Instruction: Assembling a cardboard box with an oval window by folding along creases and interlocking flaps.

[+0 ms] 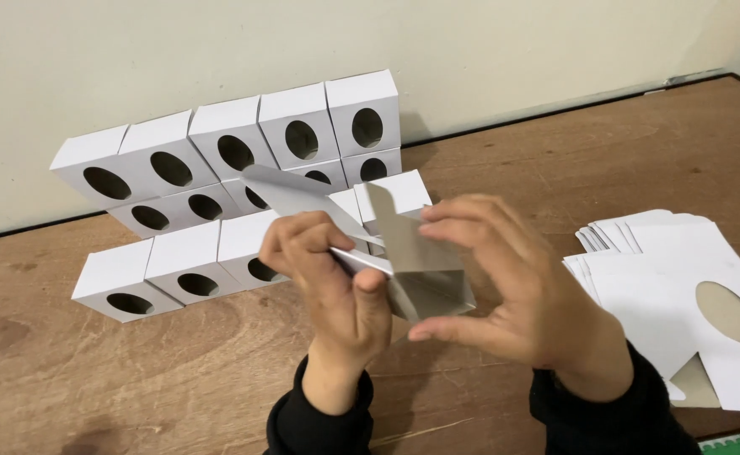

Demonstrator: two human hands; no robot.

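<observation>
Half-folded white card box (420, 278), grey inside, held in the air above the tabletop (176, 379), between both hands, near frame centre. One long flap sticks up and left, another stands upright at the middle. Left hand (336, 278): grip pinched on the box's left panel, thumb on top, fingers curled under. Right hand (513, 286): grip closed on the box's right side, fingers over the upper flap, thumb under the bottom edge. Dark sleeves on both wrists. Behind the hands, finished white boxes (235, 160) with oval holes, stacked in rows against the wall (218, 50), a lower row in front on the wood. Right of the right hand, a pile of flat unfolded blanks (665, 286) with an oval cutout, lying on the tabletop.
</observation>
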